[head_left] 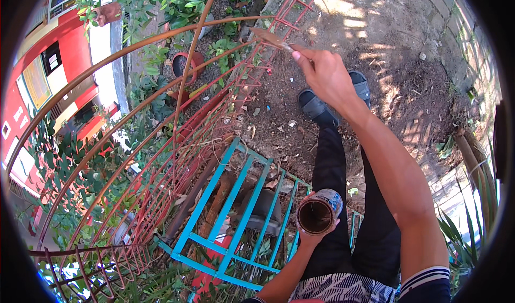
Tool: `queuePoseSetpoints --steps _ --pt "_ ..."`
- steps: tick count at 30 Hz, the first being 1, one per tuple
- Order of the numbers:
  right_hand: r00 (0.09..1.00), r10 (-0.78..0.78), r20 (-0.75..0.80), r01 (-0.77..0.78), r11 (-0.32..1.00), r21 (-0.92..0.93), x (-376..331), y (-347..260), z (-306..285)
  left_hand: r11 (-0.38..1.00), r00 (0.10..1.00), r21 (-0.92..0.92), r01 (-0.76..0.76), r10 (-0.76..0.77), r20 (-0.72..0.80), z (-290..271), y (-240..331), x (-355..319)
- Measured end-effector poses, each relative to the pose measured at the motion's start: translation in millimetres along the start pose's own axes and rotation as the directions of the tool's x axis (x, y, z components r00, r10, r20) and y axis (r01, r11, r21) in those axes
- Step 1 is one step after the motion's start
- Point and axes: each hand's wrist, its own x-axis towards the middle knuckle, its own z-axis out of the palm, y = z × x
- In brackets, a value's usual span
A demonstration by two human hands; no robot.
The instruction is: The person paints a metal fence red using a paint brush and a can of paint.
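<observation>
Can: the open metal can is in front of the person's lap, its mouth facing up toward the head; the inside is coated dark brown, and how full it is I cannot tell.
Can handling: probably stiff-walled and fairly light, with contents that could slop if tipped; brown smears at the rim may be slippery, so the outer wall, below the rim, looks the best place to hold.
Brush: the flat brush is out at arm's length, its brown end pointing up and left over the lattice edge of the fence.
Brush handling: likely very light, with a stiff handle and softer, wet-looking bristles; the handle close to the metal band seems the steadiest place to grip.
Left hand: the hand is curled part-way round the can from beneath, fingers at one side and thumb at the other, opened about as wide as the can.
Right hand: the hand is closed on the brush handle, thumb laid along it toward the band.
Fence: red-brown metal bars curve across the left side, surely rigid; whether the bristles touch them I cannot tell.
Rack: a turquoise metal rack lies tilted left of the can, apart from both hands.
Feet: dark sandals stand on bare soil, beyond the can.
</observation>
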Motion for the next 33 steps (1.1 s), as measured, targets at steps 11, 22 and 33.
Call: queuePoseSetpoints --steps 11,22,33 --pt "0.922 0.386 -0.035 -0.386 0.912 -0.139 -122 186 -68 0.959 0.998 -0.276 -0.064 0.055 -0.040 5 25 20" --pt "0.880 0.427 0.207 -0.415 0.904 -0.100 -135 190 -127 0.929 0.951 -0.209 -0.307 0.292 -0.100 -5 98 67" --pt "0.836 0.203 0.510 -0.195 0.978 -0.069 -101 110 -83 0.909 0.934 -0.225 -0.351 0.325 -0.146 -9 102 55"
